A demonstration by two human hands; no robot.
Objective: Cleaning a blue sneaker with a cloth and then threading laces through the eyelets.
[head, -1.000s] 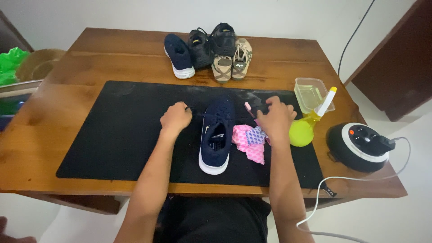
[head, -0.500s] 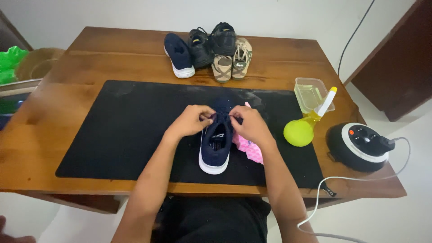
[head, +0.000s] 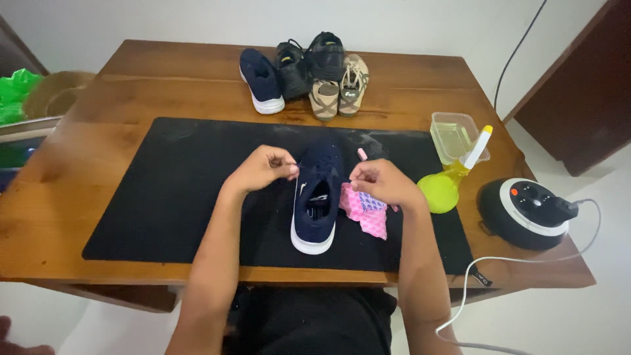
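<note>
Hands have drawn apart since a moment ago: left hand (head: 263, 169) and right hand (head: 380, 182) now flank the navy shoe (head: 317, 195) at mid-frame on the black mat (head: 164, 190), each grip pinched on a lace end, so lacing is under way. Laces are too thin to see clearly; the pink cloth (head: 365, 213) is partly covered.

Pink cloth (head: 365, 214) partly under right hand (head: 381, 183)

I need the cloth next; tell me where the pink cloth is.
In the head view, the pink cloth lies on the black mat, right of the navy shoe, partly under the right hand.
</note>
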